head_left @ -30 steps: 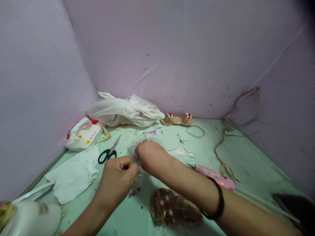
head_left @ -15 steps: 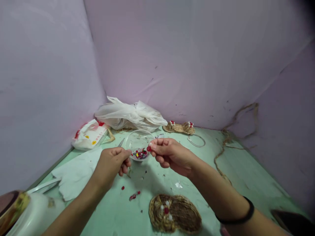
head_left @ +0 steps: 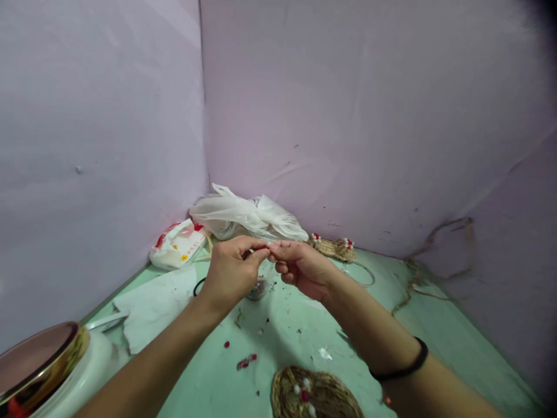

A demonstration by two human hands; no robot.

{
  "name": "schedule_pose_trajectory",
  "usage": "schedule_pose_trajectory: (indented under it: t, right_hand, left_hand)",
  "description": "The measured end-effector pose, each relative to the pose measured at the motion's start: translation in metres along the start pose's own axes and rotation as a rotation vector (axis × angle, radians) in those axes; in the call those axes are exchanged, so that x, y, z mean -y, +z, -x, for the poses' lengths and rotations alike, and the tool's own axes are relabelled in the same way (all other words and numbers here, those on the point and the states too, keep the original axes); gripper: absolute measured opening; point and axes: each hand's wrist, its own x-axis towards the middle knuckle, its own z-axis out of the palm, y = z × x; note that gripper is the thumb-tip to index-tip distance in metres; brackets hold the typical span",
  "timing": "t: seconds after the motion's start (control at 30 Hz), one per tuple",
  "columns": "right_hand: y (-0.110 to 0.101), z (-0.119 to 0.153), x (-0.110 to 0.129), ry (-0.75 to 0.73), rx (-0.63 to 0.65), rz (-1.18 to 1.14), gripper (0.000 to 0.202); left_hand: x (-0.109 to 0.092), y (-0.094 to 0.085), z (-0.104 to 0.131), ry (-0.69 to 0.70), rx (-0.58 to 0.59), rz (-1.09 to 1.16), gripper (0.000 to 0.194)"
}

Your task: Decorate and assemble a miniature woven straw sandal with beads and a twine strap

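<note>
My left hand (head_left: 237,270) and my right hand (head_left: 300,264) meet above the table, fingertips touching. Both are closed in a pinch around a small red bead (head_left: 265,248), mostly covered by the fingers. Behind and below them, a clear plastic bowl of mixed small beads (head_left: 258,288) is largely hidden. Nearer to me lies a woven straw slipper-shaped piece (head_left: 322,396), with white and red beads on one part; its lower end is cut off by the frame. Loose red beads (head_left: 246,361) lie on the table to its left.
A white plastic bag (head_left: 248,215) lies against the back wall, with a printed packet (head_left: 180,247) beside it. Another beaded straw piece (head_left: 333,248) and a wire ring (head_left: 363,274) sit back right. White paper (head_left: 161,305), a jar (head_left: 82,371) and frayed twine (head_left: 407,293) flank my arms.
My hands have come together, the left moving right to meet the bead that the right hand held. My view has tilted up and shifted slightly left.
</note>
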Motion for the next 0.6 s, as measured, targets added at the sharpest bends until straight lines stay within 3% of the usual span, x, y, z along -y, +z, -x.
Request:
schedule_pose_trajectory:
  t: [0.2, 0.4, 0.6]
  right_hand:
    - [-0.003, 0.001, -0.001, -0.051, -0.004, 0.016, 0.006]
    - [-0.002, 0.0, 0.001, -0.045, -0.031, -0.059, 0.014]
    - [-0.003, 0.002, 0.0, -0.027, -0.065, -0.076, 0.022]
  left_hand:
    - [0.002, 0.004, 0.003, 0.06, 0.003, -0.029, 0.019]
    - [-0.007, 0.008, -0.006, -0.066, 0.046, 0.113, 0.015]
    - [-0.011, 0.009, -0.011, -0.106, 0.126, 0.223, 0.01]
